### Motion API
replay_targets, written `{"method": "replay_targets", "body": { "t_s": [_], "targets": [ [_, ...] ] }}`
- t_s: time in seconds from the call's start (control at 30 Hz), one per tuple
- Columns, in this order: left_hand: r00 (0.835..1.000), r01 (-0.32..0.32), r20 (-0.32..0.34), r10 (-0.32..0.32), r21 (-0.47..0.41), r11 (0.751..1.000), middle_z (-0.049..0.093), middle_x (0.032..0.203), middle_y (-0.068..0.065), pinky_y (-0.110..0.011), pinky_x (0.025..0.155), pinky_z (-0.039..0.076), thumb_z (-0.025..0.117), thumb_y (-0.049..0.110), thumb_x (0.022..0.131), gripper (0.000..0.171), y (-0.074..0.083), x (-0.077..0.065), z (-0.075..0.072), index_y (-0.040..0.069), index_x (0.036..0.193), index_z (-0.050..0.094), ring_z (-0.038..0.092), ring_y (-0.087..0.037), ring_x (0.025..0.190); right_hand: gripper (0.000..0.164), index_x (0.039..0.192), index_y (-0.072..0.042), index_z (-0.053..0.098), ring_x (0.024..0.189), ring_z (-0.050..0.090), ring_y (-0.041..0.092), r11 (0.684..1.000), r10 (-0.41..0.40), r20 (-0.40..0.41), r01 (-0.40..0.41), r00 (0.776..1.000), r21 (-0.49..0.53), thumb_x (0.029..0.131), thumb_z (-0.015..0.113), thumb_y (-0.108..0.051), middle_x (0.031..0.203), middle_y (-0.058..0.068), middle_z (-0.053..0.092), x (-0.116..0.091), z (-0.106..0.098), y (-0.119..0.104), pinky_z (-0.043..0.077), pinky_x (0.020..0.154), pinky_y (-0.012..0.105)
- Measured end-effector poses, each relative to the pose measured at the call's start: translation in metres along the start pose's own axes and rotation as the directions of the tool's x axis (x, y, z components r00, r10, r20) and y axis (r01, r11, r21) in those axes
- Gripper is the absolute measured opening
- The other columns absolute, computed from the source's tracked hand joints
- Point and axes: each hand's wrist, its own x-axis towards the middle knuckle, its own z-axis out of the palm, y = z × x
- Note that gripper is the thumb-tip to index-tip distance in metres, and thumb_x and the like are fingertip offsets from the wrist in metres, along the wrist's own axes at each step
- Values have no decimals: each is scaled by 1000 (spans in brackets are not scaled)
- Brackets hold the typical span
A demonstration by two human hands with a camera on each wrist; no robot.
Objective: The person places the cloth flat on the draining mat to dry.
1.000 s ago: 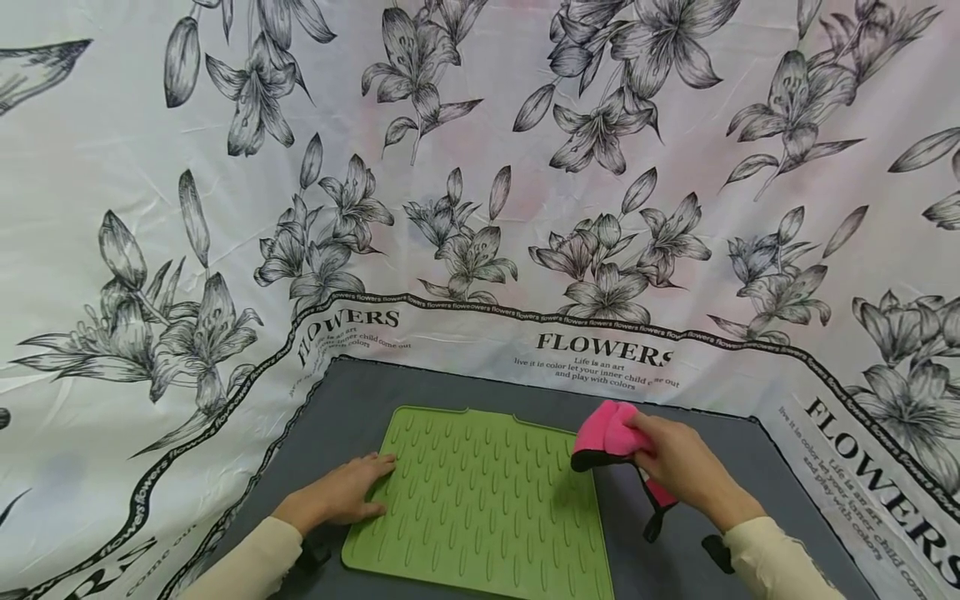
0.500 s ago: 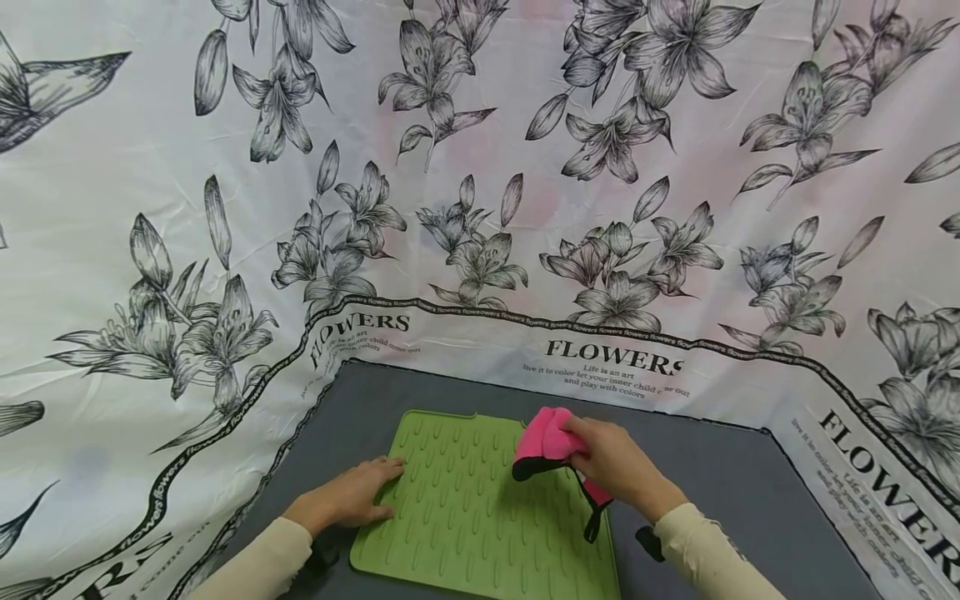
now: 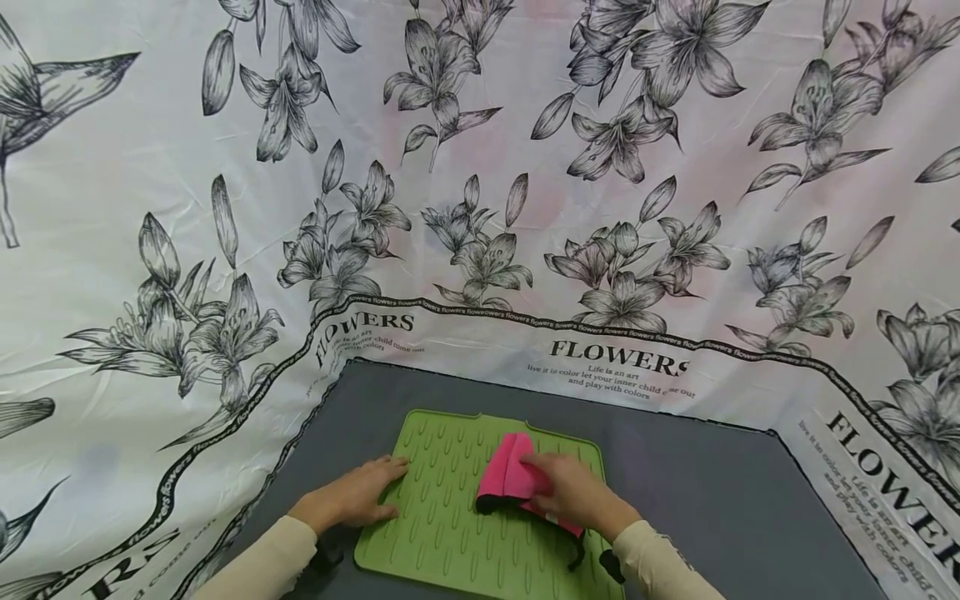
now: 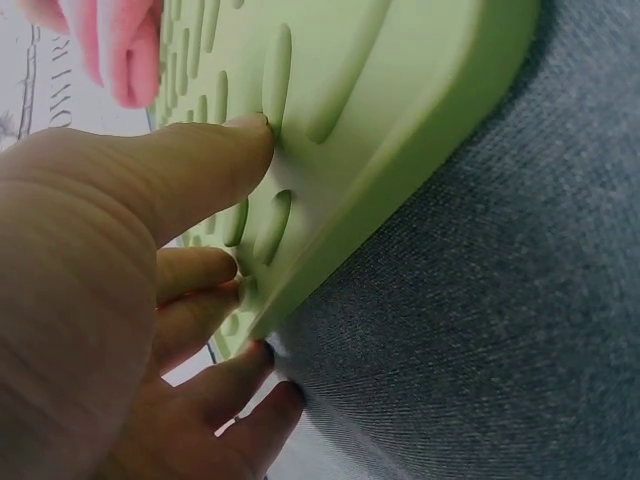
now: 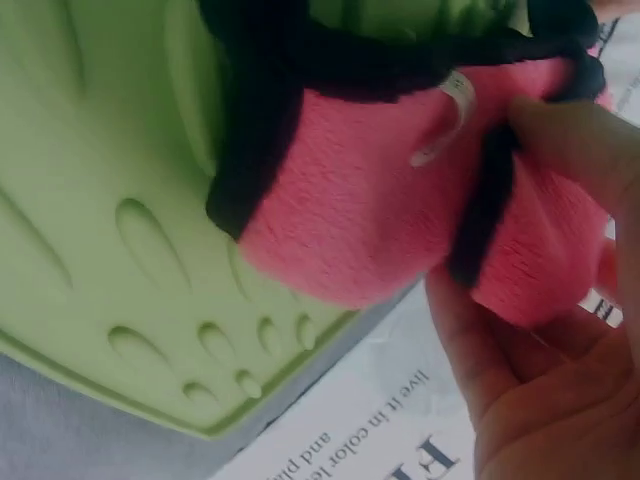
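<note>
A green mat with raised oblong ridges point(image 3: 442, 533) lies on the grey table. In the head view, my left hand point(image 3: 356, 496) rests at its left edge. The left wrist view has the thumb on the ridged face and other fingertips point(image 4: 250, 355) along the rim. My right hand point(image 3: 573, 492) holds a folded pink cloth point(image 3: 506, 471) with black edging over the middle of the mat. Up close in the right wrist view, thumb and fingers pinch the plush cloth point(image 5: 350, 200), which has a small white tag point(image 5: 450, 115) and black trim.
The grey tabletop point(image 3: 690, 475) extends around the mat, more widely to the right. A white curtain with lily prints point(image 3: 480, 333) rises along its back and sides. Dark wrist straps show at both sleeves.
My right hand has carried the pink cloth left from beyond the mat's right edge, then down over its middle. The left hand stays at the mat's left edge.
</note>
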Motion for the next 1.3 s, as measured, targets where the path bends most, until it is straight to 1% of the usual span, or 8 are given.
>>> {"method": "replay_targets", "body": {
  "t_s": [0.2,0.4,0.63,0.8,0.9,1.0,1.13,1.3],
  "targets": [
    [1000,-9,-13,10,32,999,40,157,-16,-60,112,35,77,31,90,70,9,2,-5,4,148,48,31,-44,147,55,133,-7,61,87,63,12,1000,-14,-21,14,1000,-25,84,80,-24,110,3,71,-7,-14,0,52,72,30],
    [994,-86,-55,96,162,983,47,152,-16,-53,112,40,73,29,92,64,23,17,-9,4,145,50,40,-38,143,51,134,-10,63,112,67,22,999,-16,-71,13,997,-31,87,78,-26,126,6,69,-14,-28,-3,56,90,42],
    [976,-165,-102,192,226,960,58,142,-11,-44,105,48,66,26,97,54,62,44,-7,4,144,52,56,-28,131,23,108,-13,75,87,65,10,991,-134,-147,131,980,-29,85,78,-12,97,-3,69,-10,-22,-9,56,74,26],
    [969,-186,-112,221,261,947,65,132,-8,-39,100,52,66,30,98,48,85,67,7,6,138,58,62,-23,121,25,104,-13,74,77,58,6,989,-137,-164,125,977,-83,80,81,-15,89,-4,67,-9,-6,-13,51,66,23],
    [957,-226,-123,263,254,940,70,110,1,-30,86,55,68,32,97,30,93,80,19,12,119,66,66,-12,101,25,104,-13,73,73,55,5,990,-121,-159,107,980,-96,81,81,-17,86,-4,66,-11,10,-16,47,62,22],
    [936,-280,-155,316,216,935,63,88,11,-23,70,49,70,31,95,14,100,90,31,20,98,63,58,-2,79,22,104,-13,71,73,56,4,992,-110,-166,99,980,-72,84,79,-14,86,-3,67,-12,24,-19,47,62,20],
    [895,-319,-267,357,176,931,56,77,13,-19,60,41,72,22,94,15,108,97,40,20,89,58,48,1,68,18,102,-14,70,75,59,5,997,-76,-148,79,986,17,87,75,-6,86,-3,68,-11,27,-20,48,63,21],
    [808,-345,-438,393,189,919,62,77,9,-17,60,42,71,5,89,14,104,99,37,17,89,64,48,0,67,20,100,-14,72,81,65,9,994,-86,-94,92,992,60,86,72,0,90,-2,70,-13,11,-16,54,69,24]
  ]
}}
